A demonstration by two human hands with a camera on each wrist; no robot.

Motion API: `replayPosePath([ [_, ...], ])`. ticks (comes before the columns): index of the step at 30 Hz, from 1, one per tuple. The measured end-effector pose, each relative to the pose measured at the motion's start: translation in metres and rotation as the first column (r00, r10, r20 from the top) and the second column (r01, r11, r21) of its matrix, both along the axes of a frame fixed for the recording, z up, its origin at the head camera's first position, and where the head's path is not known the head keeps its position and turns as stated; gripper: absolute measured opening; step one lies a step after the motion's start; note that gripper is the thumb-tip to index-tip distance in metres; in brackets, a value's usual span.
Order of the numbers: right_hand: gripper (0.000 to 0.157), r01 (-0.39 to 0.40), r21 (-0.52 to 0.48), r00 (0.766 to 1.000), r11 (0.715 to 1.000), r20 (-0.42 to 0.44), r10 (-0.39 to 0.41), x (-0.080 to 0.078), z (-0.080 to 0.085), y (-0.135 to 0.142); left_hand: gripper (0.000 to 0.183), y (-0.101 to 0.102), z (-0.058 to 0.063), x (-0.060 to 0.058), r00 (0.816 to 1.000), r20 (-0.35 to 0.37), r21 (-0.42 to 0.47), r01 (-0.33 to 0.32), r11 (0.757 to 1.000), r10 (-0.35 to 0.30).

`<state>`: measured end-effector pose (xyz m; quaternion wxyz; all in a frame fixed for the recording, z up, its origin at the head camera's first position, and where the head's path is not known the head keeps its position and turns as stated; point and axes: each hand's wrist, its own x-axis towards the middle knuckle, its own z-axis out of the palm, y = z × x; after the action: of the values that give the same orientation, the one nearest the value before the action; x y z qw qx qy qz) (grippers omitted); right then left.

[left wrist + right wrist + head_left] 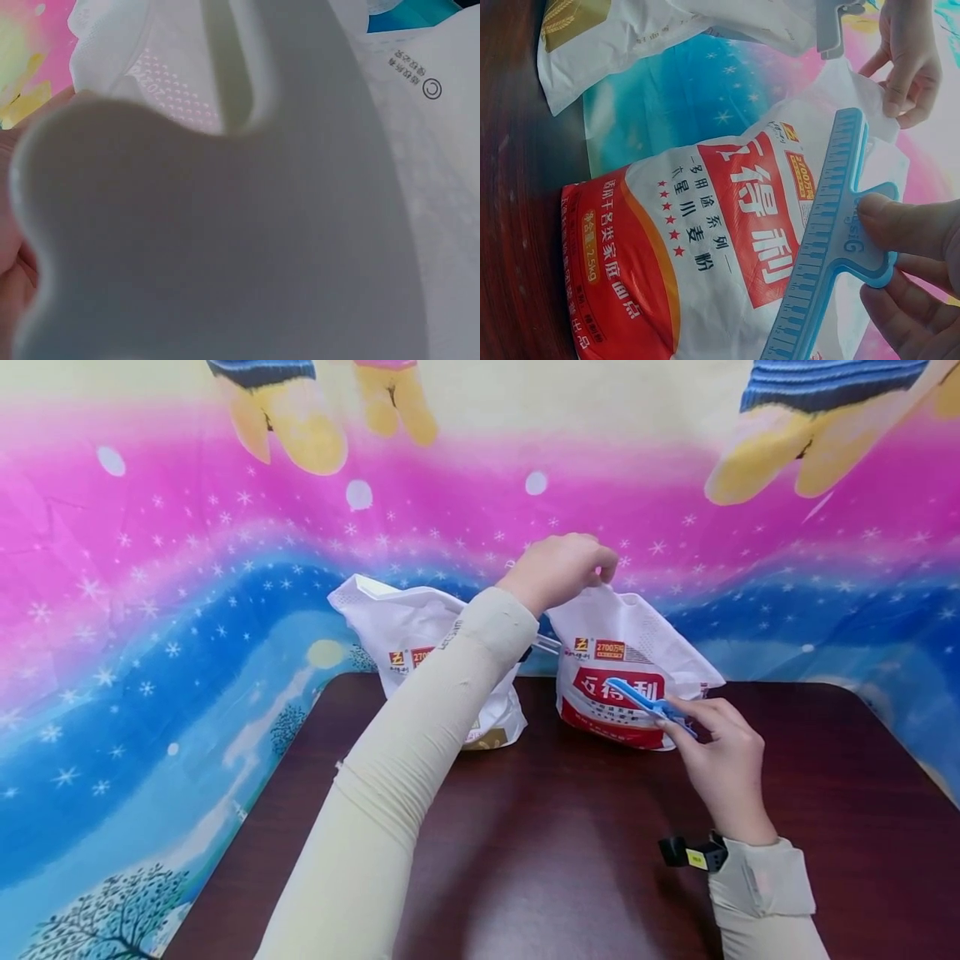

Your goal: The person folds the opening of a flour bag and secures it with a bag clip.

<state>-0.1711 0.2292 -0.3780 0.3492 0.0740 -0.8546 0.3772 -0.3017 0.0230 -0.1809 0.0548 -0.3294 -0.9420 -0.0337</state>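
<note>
My left hand (566,568) reaches across and pinches the top edge of a white and red flour bag (611,722), which stands upright on the table. In the right wrist view, the fingers of that left hand (911,71) are bent at the bag's top. My right hand (723,752) pinches the handles of a long blue bag clip (829,225) between thumb and fingers, in front of the red bag. A pale grey clip-like piece (830,30) shows beside the left hand and fills much of the left wrist view; what holds it is hidden.
A second white flour bag (405,610) with a gold base stands left of the red one, partly behind my left sleeve. Both bags rest toward the far edge of a dark wooden table (540,860). A colourful printed cloth (225,568) hangs behind.
</note>
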Motion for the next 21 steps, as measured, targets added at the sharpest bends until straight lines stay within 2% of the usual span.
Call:
replayPosePath([
  [12, 0.037, 0.012, -0.019, 1.000, 1.000, -0.026, -0.013, 0.0008, 0.0008, 0.0027, 0.028, 0.0000, 0.0007, 0.0012, 1.000, 0.001, 0.004, -0.003, 1.000, 0.003],
  [21, 0.033, 0.013, -0.040, 1.000, 0.999, -0.013, -0.013, 0.0040, 0.0024, 0.0036, 0.028, 0.0002, 0.0023, 0.0015, 1.000, -0.002, 0.018, 0.010, 1.000, -0.010],
])
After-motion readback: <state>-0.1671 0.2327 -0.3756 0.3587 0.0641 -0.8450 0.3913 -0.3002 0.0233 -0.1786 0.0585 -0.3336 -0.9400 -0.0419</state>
